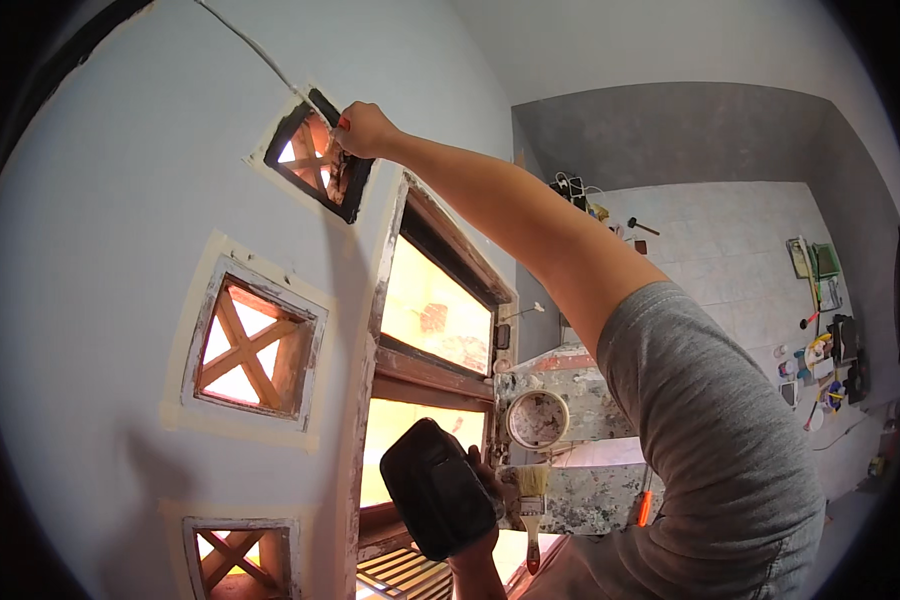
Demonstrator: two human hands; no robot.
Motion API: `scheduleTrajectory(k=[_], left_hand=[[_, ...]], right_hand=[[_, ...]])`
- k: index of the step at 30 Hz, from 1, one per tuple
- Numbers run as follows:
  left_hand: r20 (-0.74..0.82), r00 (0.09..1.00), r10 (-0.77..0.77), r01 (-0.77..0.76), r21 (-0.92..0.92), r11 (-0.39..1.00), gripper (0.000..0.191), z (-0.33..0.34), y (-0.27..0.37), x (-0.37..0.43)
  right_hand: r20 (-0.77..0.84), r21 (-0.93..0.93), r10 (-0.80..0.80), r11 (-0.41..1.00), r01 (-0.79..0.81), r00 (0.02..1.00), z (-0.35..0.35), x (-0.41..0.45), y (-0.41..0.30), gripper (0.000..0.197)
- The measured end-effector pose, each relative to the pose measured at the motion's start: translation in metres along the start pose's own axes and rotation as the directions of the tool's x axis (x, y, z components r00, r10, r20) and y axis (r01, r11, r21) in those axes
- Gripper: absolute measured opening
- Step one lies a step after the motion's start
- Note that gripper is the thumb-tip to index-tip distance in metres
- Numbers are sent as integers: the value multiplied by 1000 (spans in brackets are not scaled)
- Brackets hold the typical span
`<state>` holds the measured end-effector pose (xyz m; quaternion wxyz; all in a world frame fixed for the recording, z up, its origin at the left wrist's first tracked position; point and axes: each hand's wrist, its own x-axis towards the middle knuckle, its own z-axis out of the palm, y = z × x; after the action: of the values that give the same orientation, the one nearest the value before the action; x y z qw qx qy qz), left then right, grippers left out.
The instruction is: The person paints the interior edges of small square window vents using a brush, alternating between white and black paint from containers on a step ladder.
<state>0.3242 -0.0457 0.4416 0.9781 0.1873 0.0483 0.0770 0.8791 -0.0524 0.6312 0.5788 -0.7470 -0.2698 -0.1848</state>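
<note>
My right hand (pixel 366 132) is at the uppermost small wall opening, closed around a small tool of which only an orange bit (pixel 343 122) shows; its working end is hidden. That opening has a dark-coated frame (pixel 316 199) around a wooden cross lattice (pixel 313 159). My left hand (pixel 486 487) holds a black plastic container (pixel 436 487) low, in front of the large window. The dark inside of the container shows no clear contents. Below the upper opening, another square opening has a worn, whitish frame (pixel 311 375) edged with masking tape (pixel 174 375).
Paint-spattered planks (pixel 592 495) carry a round tub (pixel 538 418), a flat paintbrush (pixel 532 514) and an orange-handled tool (pixel 645 508). A wooden-framed window (pixel 431 375) stands beside them. Far below on the tiled floor (pixel 720 247) lie a hammer (pixel 643 226), a green paint tray (pixel 825 260) and other tools.
</note>
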Motion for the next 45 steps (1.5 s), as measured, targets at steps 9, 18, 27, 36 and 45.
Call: scheduleTrajectory(k=[9, 18, 27, 36, 45], left_hand=[[-26, 999, 21, -19, 83, 996, 72, -3, -1, 2], [-37, 999, 32, -28, 119, 993, 71, 5, -1, 3], [-25, 1000, -8, 8, 24, 1000, 67, -2, 1, 2], [-41, 998, 46, -36, 211, 977, 68, -2, 1, 2], [-40, 997, 60, -48, 248, 968, 68, 4, -2, 1]], right_hand=[[-3, -78, -84, 993, 83, 996, 11, 18, 8, 26], [-19, -60, -155, 986, 154, 988, 4, 8, 15, 18], [226, -58, -244, 963, 263, 943, -2, -1, 1, 19], [309, -68, -261, 953, 295, 915, 4, -3, 1, 17], [301, -117, -315, 924, 363, 900, 5, -5, 6, 20]])
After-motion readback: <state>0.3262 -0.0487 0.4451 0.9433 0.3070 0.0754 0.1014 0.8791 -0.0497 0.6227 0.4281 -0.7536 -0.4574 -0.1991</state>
